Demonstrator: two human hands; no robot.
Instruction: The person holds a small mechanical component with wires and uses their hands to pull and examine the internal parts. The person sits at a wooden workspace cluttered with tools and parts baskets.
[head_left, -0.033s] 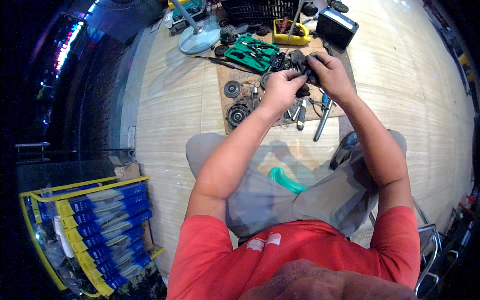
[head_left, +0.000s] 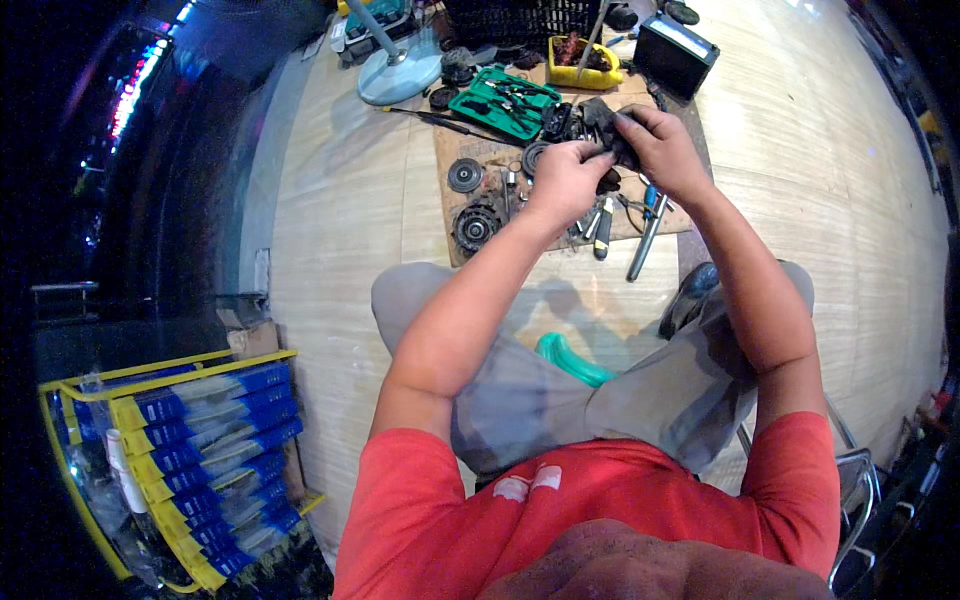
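Observation:
Both my hands meet over the cardboard sheet on the floor, close together around a small dark, greasy part [head_left: 622, 152]. Its exact kind is hidden by the fingers. My left hand [head_left: 572, 178] pinches at its near left side with thumb and forefinger. My right hand [head_left: 660, 145] has its fingers curled round the right side. Just beyond them lies a bulky black mechanical assembly [head_left: 590, 118]. Below the hands rest a yellow-and-black handled tool [head_left: 603, 230] and a long metal bar [head_left: 648, 240]. A blue-handled tool [head_left: 650, 197] lies beside the bar.
Left on the cardboard [head_left: 445, 180] are a round pulley-like part [head_left: 465, 176] and a larger round part [head_left: 476, 229]. Farther off stand a green tool case [head_left: 505, 102], a yellow tub [head_left: 582, 78], a black battery-like box [head_left: 675, 55] and a pale round stand base [head_left: 400, 78].
My hands have barely shifted around the dark part. The surroundings look the same.

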